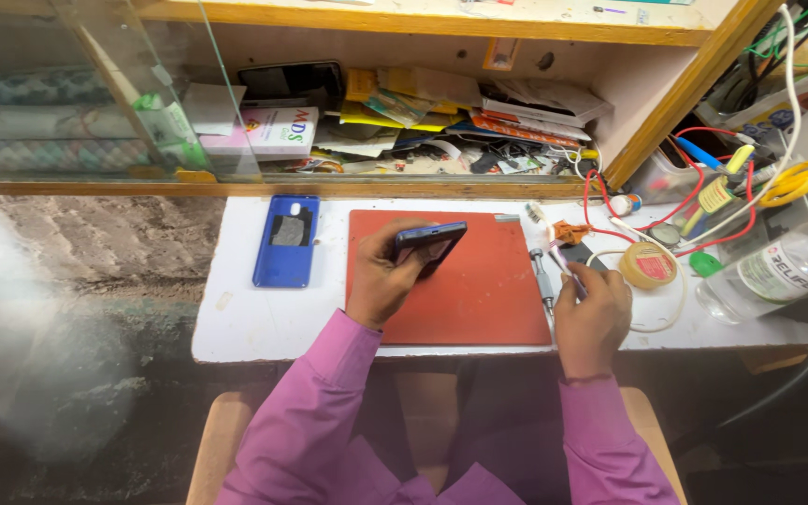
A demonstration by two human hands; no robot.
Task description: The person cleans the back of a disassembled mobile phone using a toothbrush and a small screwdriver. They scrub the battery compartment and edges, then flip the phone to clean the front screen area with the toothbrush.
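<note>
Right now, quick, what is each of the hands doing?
Left hand: closed around a dark smartphone, held tilted over the red mat.
Right hand: closed on a thin tool; what kind cannot be told.

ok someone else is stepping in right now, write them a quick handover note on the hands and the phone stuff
Left hand: grips a dark phone, tilted up on edge over the red mat.
Right hand: holds a thin tool at the mat's right edge, beside a screwdriver lying on the white bench.
Blue back cover: off, lying inside-up left of the mat.
Roll of tape and clear bottle: right of the right hand.
Done: cover off. Left: the phone is not yet closed; its inner state cannot be seen.
</note>
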